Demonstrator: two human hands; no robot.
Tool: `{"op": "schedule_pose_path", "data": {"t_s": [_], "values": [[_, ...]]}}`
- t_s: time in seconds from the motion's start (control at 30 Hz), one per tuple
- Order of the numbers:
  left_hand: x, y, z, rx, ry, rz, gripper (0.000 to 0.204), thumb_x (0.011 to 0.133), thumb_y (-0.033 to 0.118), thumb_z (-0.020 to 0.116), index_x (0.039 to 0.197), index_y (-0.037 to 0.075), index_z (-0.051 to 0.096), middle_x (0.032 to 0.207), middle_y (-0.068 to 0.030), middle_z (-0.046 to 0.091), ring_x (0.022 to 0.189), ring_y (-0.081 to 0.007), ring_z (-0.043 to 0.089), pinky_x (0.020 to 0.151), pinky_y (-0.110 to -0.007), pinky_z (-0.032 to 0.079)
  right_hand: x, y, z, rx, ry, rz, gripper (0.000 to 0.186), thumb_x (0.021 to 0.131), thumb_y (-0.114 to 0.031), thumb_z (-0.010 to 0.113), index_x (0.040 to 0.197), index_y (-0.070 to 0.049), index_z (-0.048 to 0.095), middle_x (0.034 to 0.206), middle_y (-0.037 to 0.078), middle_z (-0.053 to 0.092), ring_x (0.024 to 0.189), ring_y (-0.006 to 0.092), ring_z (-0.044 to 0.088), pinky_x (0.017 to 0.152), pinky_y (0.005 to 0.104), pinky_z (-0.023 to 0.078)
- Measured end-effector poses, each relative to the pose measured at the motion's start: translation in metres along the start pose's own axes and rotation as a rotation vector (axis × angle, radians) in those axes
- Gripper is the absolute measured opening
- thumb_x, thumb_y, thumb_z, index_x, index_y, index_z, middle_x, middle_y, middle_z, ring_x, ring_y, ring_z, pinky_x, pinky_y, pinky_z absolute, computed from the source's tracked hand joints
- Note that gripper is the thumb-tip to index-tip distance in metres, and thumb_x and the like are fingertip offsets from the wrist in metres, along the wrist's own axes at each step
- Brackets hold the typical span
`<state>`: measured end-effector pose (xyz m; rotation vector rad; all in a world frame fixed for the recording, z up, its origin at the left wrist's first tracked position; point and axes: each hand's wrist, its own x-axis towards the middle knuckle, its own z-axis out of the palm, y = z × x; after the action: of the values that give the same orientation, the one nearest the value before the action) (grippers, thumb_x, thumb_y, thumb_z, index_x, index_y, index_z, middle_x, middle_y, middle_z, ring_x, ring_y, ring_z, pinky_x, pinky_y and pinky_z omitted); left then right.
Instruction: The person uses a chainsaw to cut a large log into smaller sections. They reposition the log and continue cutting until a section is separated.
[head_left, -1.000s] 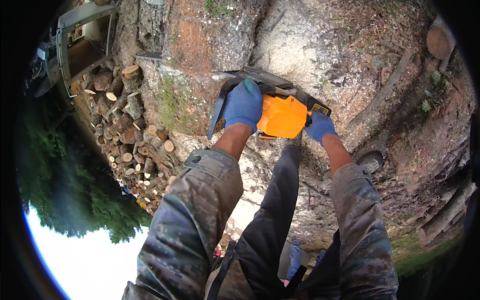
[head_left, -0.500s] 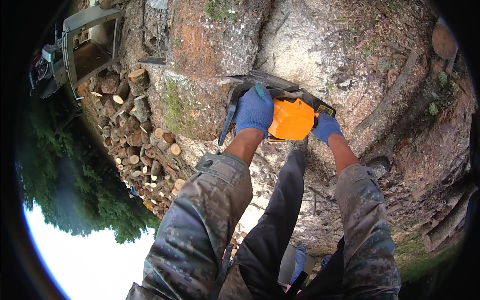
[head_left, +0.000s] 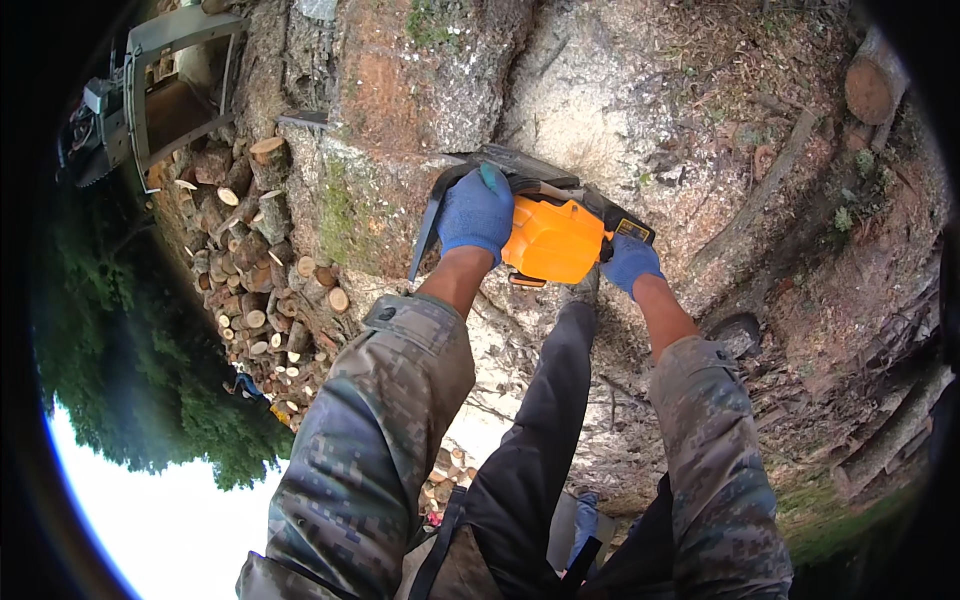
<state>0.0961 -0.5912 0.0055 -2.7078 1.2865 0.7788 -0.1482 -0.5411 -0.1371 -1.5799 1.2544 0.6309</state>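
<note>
My left hand [head_left: 476, 215], in a blue knit glove, is wrapped round the top handle of an orange and black chainsaw [head_left: 550, 240]. My right hand [head_left: 631, 263], also gloved in blue, grips the saw's rear handle at its right end. The black front guard stands just left of my left hand. The saw's body lies against a thick mossy log [head_left: 370, 215]; the dark bar tip [head_left: 300, 118] shows on the log's far left side, with the middle of the bar hidden in the wood.
A metal-framed machine [head_left: 160, 90] with a toothed blade stands at upper left above a pile of cut rounds [head_left: 240, 260]. Pale sawdust [head_left: 565, 110] covers the ground beside the log. A round log end [head_left: 870, 90] lies at right. My leg is just below the saw.
The saw and both hands shifted right and slightly down in the picture, along with the surroundings, then back left. Against the log they look almost unmoved, both hands keeping their grip.
</note>
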Motion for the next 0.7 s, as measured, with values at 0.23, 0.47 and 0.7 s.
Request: {"op": "schedule_pose_path", "data": {"t_s": [0.23, 0.47, 0.7], "values": [[0.005, -0.002, -0.015, 0.011, 0.002, -0.011, 0.053, 0.103, 0.040, 0.041, 0.095, -0.003, 0.072, 0.095, -0.0297, 0.070, 0.090, -0.0486, 0.068, 0.082, -0.055, 0.054, -0.013, -0.011, -0.008, 0.008, -0.041, 0.027, 0.055, 0.081, -0.039, 0.071, 0.131, -0.018, 0.063, 0.126, 0.018, 0.068, 0.117, 0.0368, 0.065, 0.098, 0.0490, 0.052], [0.007, -0.002, -0.031, 0.037, -0.029, -0.057, 0.054, 0.103, 0.041, 0.040, 0.102, -0.002, 0.072, 0.097, -0.0304, 0.070, 0.092, -0.0494, 0.067, 0.085, -0.055, 0.052, -0.029, -0.022, -0.020, 0.007, -0.075, 0.026, 0.060, 0.081, -0.037, 0.072, 0.135, -0.015, 0.061, 0.127, 0.020, 0.067, 0.117, 0.0372, 0.065, 0.099, 0.0497, 0.052], [0.011, -0.008, -0.036, 0.055, 0.006, -0.033, 0.054, 0.103, 0.043, 0.041, 0.100, 0.000, 0.073, 0.097, -0.0287, 0.071, 0.091, -0.0467, 0.069, 0.085, -0.055, 0.054, -0.037, -0.027, -0.020, -0.022, -0.047, 0.005, 0.063, 0.081, -0.038, 0.070, 0.139, -0.014, 0.058, 0.126, 0.019, 0.068, 0.118, 0.0370, 0.065, 0.100, 0.0497, 0.051]]}}
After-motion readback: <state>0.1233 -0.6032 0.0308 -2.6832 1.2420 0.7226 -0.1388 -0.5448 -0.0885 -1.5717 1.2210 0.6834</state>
